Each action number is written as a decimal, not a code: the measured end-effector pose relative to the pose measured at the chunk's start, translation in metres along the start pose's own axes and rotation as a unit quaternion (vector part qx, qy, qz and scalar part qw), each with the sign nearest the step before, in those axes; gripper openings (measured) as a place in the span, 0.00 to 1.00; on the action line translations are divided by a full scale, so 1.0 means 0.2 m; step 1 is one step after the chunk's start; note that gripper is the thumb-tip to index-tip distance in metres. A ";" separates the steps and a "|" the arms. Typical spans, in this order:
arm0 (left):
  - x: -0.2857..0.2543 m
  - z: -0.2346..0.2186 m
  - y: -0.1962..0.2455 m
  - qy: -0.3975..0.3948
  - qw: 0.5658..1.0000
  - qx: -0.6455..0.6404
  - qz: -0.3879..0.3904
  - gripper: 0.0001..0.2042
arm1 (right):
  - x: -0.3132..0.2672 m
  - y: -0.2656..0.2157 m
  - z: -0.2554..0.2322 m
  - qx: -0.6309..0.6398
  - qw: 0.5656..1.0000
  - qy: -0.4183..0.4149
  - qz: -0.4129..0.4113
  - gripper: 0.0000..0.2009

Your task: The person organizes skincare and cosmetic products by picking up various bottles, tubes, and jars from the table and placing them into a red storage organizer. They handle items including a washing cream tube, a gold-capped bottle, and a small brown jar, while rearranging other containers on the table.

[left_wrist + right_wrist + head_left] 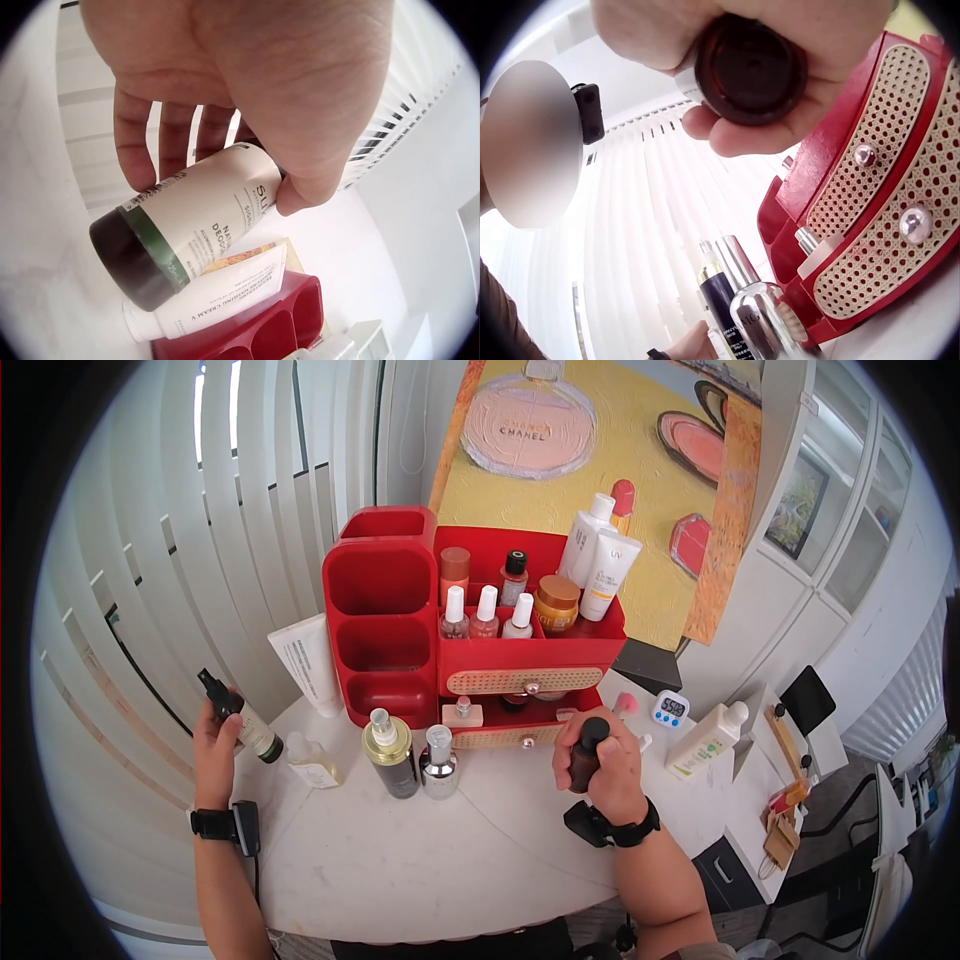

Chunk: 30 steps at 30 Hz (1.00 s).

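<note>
My left hand (pixel 216 752) grips a deodorant bottle (pixel 258 734) by its black top, off to the left of the red organizer. In the left wrist view, the deodorant bottle (pixel 206 214) has a cream label, a green band and a dark end, and lies tilted between thumb and fingers. My right hand (pixel 622 780) holds a small dark brown bottle (pixel 582 768) with a black cap, in front of the organizer's right side. From the right wrist, the round base of the brown bottle (pixel 751 71) shows with fingers curled about it.
The red organizer (pixel 385 526) carries nail polish bottles, a jar and tubes; its lower drawer (pixel 480 738) stands partly pulled out. Before it are a gold-collared pump bottle (pixel 390 755), a silver-capped bottle (pixel 439 765) and a small clear bottle (pixel 312 765). A white tube (pixel 308 665) leans left; a timer (pixel 670 709) sits right.
</note>
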<state>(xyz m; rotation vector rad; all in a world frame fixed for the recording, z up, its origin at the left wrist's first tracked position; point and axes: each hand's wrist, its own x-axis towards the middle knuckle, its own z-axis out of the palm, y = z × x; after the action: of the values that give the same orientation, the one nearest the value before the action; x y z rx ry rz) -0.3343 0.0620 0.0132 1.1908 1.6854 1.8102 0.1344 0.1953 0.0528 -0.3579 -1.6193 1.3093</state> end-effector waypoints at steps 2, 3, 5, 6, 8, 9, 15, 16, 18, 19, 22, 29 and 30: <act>0.00 0.00 0.01 -0.003 1.000 0.005 -0.004 0.22 | 0.00 -0.01 0.00 -0.002 1.000 0.001 0.000 0.20; 0.00 0.00 0.02 -0.004 1.000 0.006 -0.004 0.22 | 0.00 -0.01 0.00 -0.002 1.000 0.002 0.000 0.20; 0.00 0.01 0.02 0.008 1.000 0.005 -0.007 0.22 | 0.00 0.00 0.00 -0.007 1.000 0.006 0.010 0.22; 0.00 0.00 0.01 0.006 1.000 0.005 -0.008 0.22 | 0.01 -0.01 -0.01 -0.007 1.000 0.007 0.011 0.22; 0.02 -0.01 -0.03 0.000 1.000 -0.003 0.003 0.22 | 0.01 -0.03 -0.01 -0.011 1.000 0.001 0.028 0.23; 0.02 0.00 -0.03 -0.001 1.000 -0.005 0.003 0.22 | 0.01 -0.03 -0.02 -0.014 0.999 0.002 0.029 0.23; 0.00 0.00 0.00 0.012 1.000 -0.004 -0.004 0.22 | 0.01 -0.02 -0.04 0.004 1.000 -0.014 0.020 0.23; 0.01 0.00 -0.01 0.013 1.000 -0.005 -0.001 0.22 | 0.01 -0.02 -0.04 -0.001 1.000 -0.018 0.024 0.23; 0.01 0.00 -0.01 0.013 1.000 -0.005 0.002 0.22 | 0.02 -0.03 -0.04 -0.005 0.999 -0.021 0.029 0.23; 0.01 -0.01 -0.01 0.011 1.000 0.010 0.005 0.22 | 0.02 -0.03 -0.04 -0.008 0.999 -0.020 0.030 0.23; 0.01 -0.01 -0.03 0.009 1.000 0.017 0.009 0.21 | 0.01 -0.03 -0.04 -0.006 0.999 -0.023 0.040 0.23; 0.01 0.00 -0.01 0.010 1.000 0.001 0.007 0.21 | 0.01 -0.04 -0.03 -0.020 0.996 -0.005 0.087 0.27; 0.01 0.00 -0.01 0.010 1.000 0.002 0.007 0.21 | 0.01 -0.04 -0.02 -0.019 0.996 -0.005 0.087 0.27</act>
<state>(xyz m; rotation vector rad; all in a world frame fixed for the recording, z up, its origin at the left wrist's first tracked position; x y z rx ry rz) -0.3364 0.0634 0.0122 1.1927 1.6953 1.8343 0.1397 0.1973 0.0599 -0.5267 -1.6533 1.4121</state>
